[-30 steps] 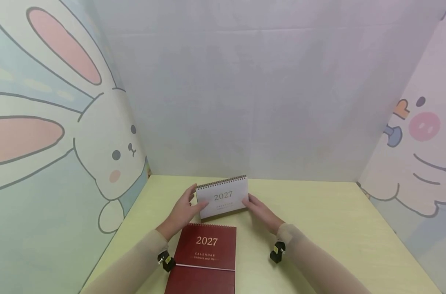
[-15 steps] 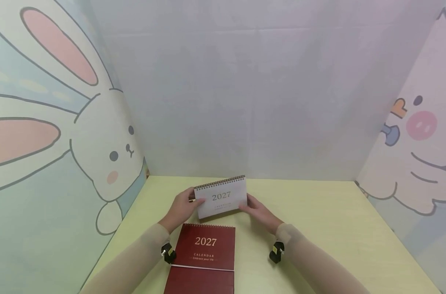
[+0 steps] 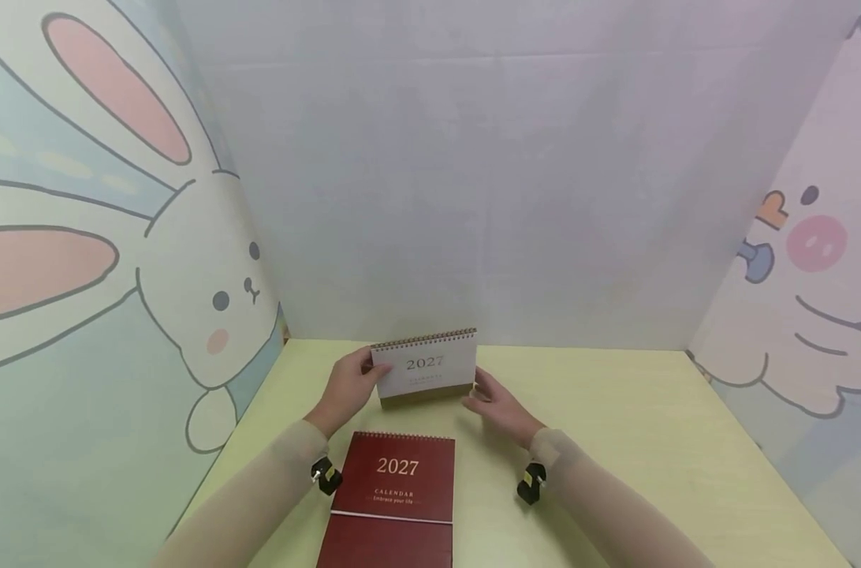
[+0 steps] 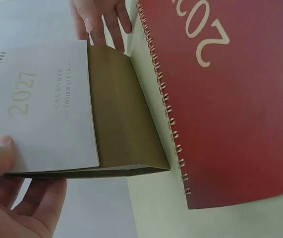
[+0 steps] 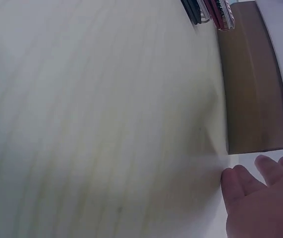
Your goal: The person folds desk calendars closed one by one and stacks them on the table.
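A white 2027 desk calendar [image 3: 426, 367] with a spiral top and gold-brown stand base [image 4: 119, 109] stands tilted back near the rear of the table. My left hand [image 3: 347, 388] pinches its left edge, thumb [image 4: 3, 154] on the white cover and fingers behind. At the right edge is my right hand [image 3: 503, 409], its fingers [image 5: 270, 171] extended beside the end of the base and the thumb apart from them. A dark red 2027 calendar [image 3: 395, 491] lies in front of the white one, spiral edge toward it.
The pale wooden table [image 3: 615, 442] ends at a grey-white back curtain [image 3: 487, 197]. A rabbit-printed curtain [image 3: 210, 300] borders the left, another cartoon print [image 3: 814, 315] the right. A white line [image 3: 391, 517] crosses the red calendar's lower part.
The white calendar has moved back a little and stands more level, with more of its brown base showing. My right thumb has come off its front cover.
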### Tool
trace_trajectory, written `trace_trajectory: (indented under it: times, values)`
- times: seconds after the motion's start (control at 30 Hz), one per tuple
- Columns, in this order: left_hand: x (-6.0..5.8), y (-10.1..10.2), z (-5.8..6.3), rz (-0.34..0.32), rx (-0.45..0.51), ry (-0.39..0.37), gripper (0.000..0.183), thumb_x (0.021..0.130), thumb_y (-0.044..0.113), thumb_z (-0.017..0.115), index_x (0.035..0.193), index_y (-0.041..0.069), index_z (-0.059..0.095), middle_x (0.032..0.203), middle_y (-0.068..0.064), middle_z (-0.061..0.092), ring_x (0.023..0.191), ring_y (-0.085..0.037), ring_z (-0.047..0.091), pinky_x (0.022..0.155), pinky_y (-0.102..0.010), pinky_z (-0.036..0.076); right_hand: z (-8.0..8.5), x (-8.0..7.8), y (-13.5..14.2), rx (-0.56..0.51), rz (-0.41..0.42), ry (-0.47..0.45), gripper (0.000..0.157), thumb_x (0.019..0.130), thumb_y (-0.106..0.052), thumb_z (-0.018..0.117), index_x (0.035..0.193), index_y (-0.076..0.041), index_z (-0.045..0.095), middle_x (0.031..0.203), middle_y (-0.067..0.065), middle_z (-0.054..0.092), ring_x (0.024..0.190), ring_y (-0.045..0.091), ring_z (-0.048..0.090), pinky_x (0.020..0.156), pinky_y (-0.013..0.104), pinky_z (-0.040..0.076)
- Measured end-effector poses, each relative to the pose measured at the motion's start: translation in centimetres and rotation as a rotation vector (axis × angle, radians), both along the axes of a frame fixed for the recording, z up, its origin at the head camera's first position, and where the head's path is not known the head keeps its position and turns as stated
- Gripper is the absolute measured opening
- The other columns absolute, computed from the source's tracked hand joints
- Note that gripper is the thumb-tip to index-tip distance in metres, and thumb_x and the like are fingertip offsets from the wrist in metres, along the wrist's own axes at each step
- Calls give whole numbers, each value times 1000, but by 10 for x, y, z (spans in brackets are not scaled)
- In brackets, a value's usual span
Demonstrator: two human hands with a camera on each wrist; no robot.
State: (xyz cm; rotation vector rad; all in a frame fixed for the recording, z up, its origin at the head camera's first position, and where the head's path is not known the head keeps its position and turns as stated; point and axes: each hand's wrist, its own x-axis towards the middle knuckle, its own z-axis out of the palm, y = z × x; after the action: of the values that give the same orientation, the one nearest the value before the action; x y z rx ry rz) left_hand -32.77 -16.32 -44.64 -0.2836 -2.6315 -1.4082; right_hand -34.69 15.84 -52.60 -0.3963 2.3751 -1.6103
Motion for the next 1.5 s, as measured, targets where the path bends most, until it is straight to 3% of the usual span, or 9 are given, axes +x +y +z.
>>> trace_trajectory:
  times: [0.13,0.3,0.5,0.77,0.97,1.17,1.5]
  values:
    - [0,1,-3,13,13,1,30,107,26,70,136,22,72,131,-1,80,119,-23,78,103,-48,64,1,-4,-4,35,-27,41,69,111,-37,62,171,-23,33,179,7,35,163,41,38,133,65,31]
    - [0,2,-6,19,33,21,28,106,25,71,134,22,74,130,0,81,117,-22,79,101,-47,65,1,-11,-9,119,-117,94,47,113,-33,58,157,-16,55,162,11,58,151,38,55,128,61,42]
    - [2,3,-1,5,49,39,28,106,23,72,133,22,74,131,-1,80,119,-24,79,101,-46,65,2,-12,-8,134,-172,125,33,113,-30,59,142,-16,65,147,9,70,141,34,63,122,59,48]
    - [0,9,11,3,43,51,29,107,24,71,135,24,73,131,-1,80,120,-25,79,102,-46,65,9,-9,-4,90,-220,142,25,112,-35,60,130,-20,70,138,6,74,132,30,67,116,57,54]
    - [-6,13,18,44,39,58,26,106,24,71,130,16,74,124,-6,82,113,-25,81,93,-41,68,12,-8,-1,55,-225,135,24,112,-35,61,125,-17,71,129,7,75,122,25,69,108,50,58]
    - [-13,13,25,83,118,-13,31,107,28,70,132,8,73,121,-14,81,106,-26,81,85,-33,69,19,-9,-2,-1,-232,107,24,111,-37,61,115,-15,69,118,7,74,105,20,66,89,33,56]
    - [-16,12,37,127,213,-124,39,106,36,71,130,5,74,120,-17,82,102,-24,82,83,-33,69,35,5,-2,-161,-248,43,27,109,-34,64,103,-8,65,109,8,68,101,21,59,80,32,52]
